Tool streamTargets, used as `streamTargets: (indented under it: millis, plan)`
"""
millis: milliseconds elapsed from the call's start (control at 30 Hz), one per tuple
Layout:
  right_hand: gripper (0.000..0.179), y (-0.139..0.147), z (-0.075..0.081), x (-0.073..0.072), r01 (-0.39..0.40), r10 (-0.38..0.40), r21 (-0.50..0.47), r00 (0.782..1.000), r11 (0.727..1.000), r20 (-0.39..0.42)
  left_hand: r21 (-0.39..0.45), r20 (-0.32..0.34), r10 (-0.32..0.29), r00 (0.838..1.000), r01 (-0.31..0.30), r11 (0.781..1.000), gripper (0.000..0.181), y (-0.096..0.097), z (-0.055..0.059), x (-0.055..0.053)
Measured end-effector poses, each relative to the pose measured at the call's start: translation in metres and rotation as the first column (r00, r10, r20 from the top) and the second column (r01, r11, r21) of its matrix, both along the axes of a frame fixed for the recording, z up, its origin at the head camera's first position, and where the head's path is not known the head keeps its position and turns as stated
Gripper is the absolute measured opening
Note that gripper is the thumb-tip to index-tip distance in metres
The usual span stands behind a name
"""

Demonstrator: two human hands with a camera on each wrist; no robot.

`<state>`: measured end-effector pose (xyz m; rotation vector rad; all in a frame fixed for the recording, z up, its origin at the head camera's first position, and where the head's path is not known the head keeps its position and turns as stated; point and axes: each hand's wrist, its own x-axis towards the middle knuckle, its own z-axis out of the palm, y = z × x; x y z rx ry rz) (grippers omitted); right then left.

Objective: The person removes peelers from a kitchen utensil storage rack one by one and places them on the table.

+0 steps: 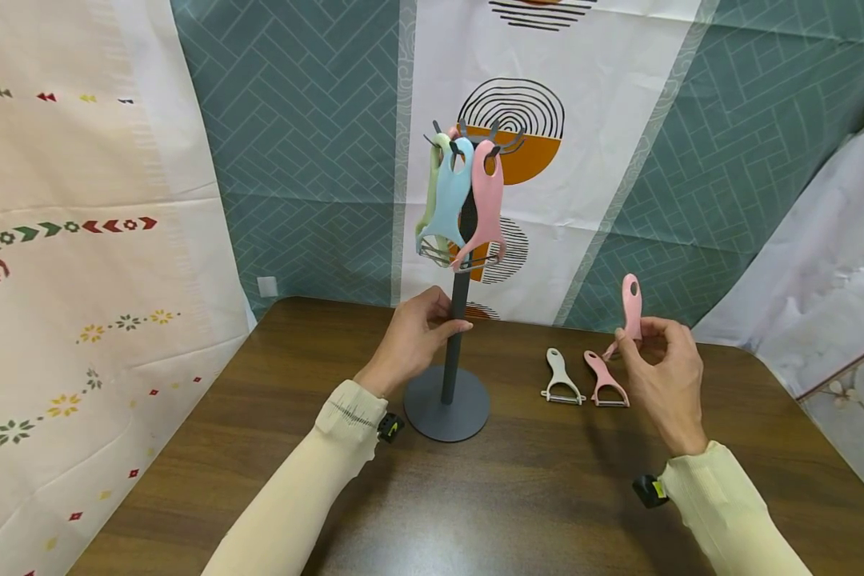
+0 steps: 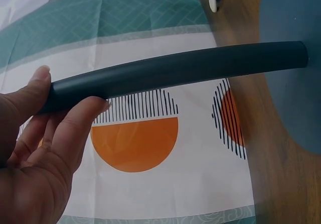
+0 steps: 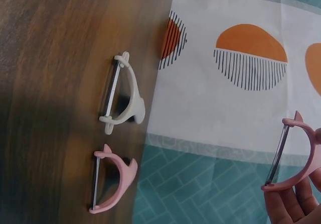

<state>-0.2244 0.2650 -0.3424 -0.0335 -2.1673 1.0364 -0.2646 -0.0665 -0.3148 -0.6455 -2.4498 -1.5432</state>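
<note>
A dark grey stand (image 1: 457, 344) with a round base and hooks on top rises from the wooden table. My left hand (image 1: 419, 340) grips its pole, thumb and fingers around it, as the left wrist view also shows. From the hooks hang a blue peeler (image 1: 452, 192), a pink peeler (image 1: 487, 192) and a green peeler (image 1: 432, 184), partly hidden. Above the table on the right, my right hand (image 1: 666, 376) pinches another pink peeler (image 3: 305, 176), its handle end pointing up. Below it lie a white peeler (image 1: 558, 372) and a pink peeler (image 3: 119, 181), side by side.
The brown wooden table (image 1: 274, 448) carries the stand and the two loose peelers. A patterned cloth (image 1: 310, 160) hangs behind its back edge. Another printed cloth (image 1: 79, 320) hangs at the left, and a pale one (image 1: 821, 264) at the right.
</note>
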Motion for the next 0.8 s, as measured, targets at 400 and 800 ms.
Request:
streamTargets:
  millis: [400,800]
  plan:
    - [0.033,0.008,-0.007,-0.001,0.034,-0.035,0.023,0.999,0.999,0.026,-0.022,-0.007,0.004,1.000,-0.004,1.000,0.020,-0.001,0.001,0.001]
    - [0.032,0.013,-0.011,-0.005,0.052,-0.053,0.028,0.998,0.998,0.044,-0.033,-0.023,0.005,1.000,-0.005,0.999,0.019,0.000,0.001,0.000]
